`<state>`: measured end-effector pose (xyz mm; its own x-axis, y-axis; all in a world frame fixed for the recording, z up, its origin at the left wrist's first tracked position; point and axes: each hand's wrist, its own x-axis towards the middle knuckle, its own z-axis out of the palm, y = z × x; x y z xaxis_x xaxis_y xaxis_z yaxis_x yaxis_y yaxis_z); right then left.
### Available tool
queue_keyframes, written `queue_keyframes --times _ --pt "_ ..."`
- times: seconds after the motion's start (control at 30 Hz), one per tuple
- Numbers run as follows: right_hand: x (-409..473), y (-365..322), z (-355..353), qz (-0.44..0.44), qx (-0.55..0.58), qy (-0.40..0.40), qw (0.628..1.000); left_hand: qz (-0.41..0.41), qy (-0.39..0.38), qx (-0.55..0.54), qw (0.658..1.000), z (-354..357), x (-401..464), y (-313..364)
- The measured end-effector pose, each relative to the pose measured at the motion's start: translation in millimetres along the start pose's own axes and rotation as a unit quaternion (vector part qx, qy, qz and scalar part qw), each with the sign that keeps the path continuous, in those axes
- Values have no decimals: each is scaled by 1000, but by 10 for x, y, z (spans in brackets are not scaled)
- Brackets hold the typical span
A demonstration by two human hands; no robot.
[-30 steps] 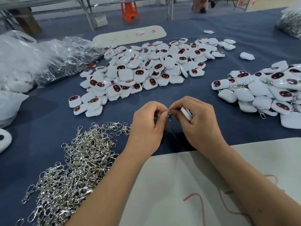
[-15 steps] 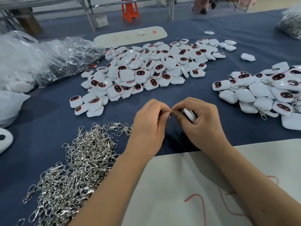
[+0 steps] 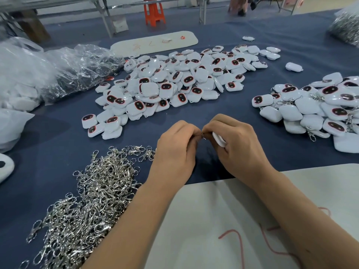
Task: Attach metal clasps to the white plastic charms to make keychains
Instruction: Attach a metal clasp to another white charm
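Centrally, L hand [image 3: 174,150] pinches clasp [image 3: 202,135] w/ curled fingers, R hand [image 3: 239,146] grips charm [image 3: 218,139], both just beyond clasp pile [image 3: 85,202], fingertips meeting.

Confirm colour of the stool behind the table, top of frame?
Orange: the plastic stool stands on the floor beyond the table's far edge. Head view, the only one.

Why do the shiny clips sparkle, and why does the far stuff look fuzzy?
Head view: light from above glints off the pile of metal clips; the orange stool and table legs at the back are soft and blurred; a dark shadow lies on the blue cloth under the hands.
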<state>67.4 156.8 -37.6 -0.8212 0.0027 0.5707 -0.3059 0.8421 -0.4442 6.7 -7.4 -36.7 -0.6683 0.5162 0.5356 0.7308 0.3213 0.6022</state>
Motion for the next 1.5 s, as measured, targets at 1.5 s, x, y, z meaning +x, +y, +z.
queue_keyframes --times 1.5 --pt "-1 -84 -2 294 341 104 887 24 6 35 999 -14 24 104"
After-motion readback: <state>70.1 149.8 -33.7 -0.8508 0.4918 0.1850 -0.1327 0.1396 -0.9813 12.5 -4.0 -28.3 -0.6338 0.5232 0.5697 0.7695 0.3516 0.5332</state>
